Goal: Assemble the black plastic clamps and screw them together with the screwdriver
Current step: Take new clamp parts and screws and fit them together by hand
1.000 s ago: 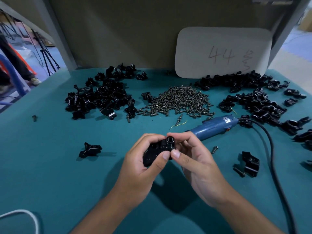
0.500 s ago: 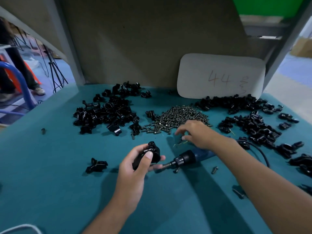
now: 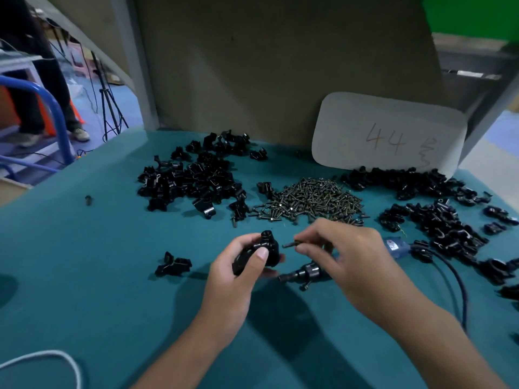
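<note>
My left hand (image 3: 238, 276) grips a black plastic clamp (image 3: 262, 252) above the teal table, its screw hole pointing up. My right hand (image 3: 348, 256) pinches a dark screw (image 3: 292, 244) by its head, the tip pointing left, a short gap from the clamp. The blue electric screwdriver (image 3: 306, 272) lies on the table under my right hand, its black nose pointing left; most of its body is hidden by the hand. A heap of screws (image 3: 311, 200) lies just behind my hands.
Black clamp parts are piled at the back left (image 3: 193, 178) and on the right (image 3: 438, 220). A single clamp part (image 3: 172, 265) lies left of my hands. The screwdriver's cable (image 3: 455, 282) runs off to the right. A white card (image 3: 387, 136) leans on the back wall.
My right hand left the clamp, reached to the screw heap, and has come back holding a screw near the clamp. The left hand kept its hold on the clamp.
</note>
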`<state>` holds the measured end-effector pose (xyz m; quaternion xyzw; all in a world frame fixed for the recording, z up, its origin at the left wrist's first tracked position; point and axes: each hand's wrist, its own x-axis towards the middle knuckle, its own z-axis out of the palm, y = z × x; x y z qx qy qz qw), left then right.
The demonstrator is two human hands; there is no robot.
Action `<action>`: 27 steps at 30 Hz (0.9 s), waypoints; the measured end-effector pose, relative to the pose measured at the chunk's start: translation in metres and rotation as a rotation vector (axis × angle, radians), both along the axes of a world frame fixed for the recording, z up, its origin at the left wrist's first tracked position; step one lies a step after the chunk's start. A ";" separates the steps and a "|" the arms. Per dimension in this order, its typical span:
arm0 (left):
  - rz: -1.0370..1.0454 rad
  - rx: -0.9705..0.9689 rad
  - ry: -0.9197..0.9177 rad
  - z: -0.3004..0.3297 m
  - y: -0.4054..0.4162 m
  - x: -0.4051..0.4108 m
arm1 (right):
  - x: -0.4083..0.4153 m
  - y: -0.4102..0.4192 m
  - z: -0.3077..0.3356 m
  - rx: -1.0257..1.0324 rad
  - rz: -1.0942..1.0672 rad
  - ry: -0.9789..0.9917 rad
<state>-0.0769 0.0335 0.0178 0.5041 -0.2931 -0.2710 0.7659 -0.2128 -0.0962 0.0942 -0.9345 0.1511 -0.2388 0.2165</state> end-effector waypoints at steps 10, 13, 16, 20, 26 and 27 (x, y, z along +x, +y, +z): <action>-0.023 0.066 -0.176 0.001 0.003 -0.006 | -0.007 0.017 0.002 -0.306 0.008 0.043; -0.037 0.068 -0.198 0.003 0.006 -0.008 | -0.008 0.022 -0.001 -0.335 0.015 0.031; -0.023 0.088 -0.262 0.003 0.008 -0.007 | -0.007 0.025 -0.007 -0.293 0.001 -0.009; 0.002 0.150 -0.348 0.002 0.009 -0.007 | -0.005 0.023 -0.019 -0.055 -0.061 -0.111; 0.011 0.189 -0.438 -0.002 0.008 -0.011 | 0.000 0.024 -0.027 0.096 -0.095 -0.071; -0.007 0.190 -0.437 -0.002 0.008 -0.013 | 0.000 0.024 -0.026 0.108 -0.092 -0.068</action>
